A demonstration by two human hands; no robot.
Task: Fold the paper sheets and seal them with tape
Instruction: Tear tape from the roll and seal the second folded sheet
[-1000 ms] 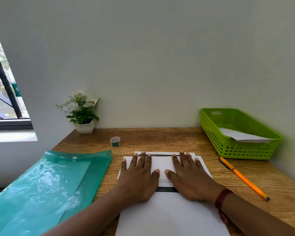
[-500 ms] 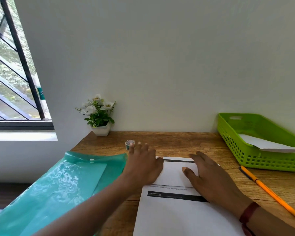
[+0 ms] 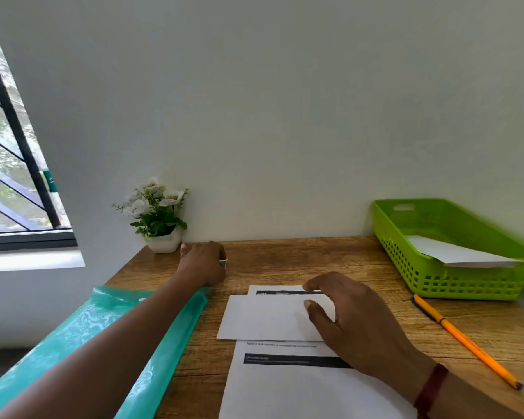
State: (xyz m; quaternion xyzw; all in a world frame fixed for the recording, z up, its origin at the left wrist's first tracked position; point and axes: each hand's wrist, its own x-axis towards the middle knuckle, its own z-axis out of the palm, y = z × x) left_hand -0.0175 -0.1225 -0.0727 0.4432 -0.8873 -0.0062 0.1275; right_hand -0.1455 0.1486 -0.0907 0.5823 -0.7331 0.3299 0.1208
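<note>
On the surface (image 3: pixel 285 258), the left hand (image 3: pixel 201 263) curls around the tape (image 3: pixel 223 263) near the plant (image 3: pixel 156 213), while the right hand (image 3: pixel 354 322), fingers relaxed, rests on the folded paper (image 3: pixel 270 319).

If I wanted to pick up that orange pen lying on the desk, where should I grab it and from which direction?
Probably mid-barrel, from straight above. The orange pen lies flat and diagonal on the wooden desk, so pinch across its thin barrel from its two long sides. Its far end sits close to the green basket, leaving less room there.
</note>
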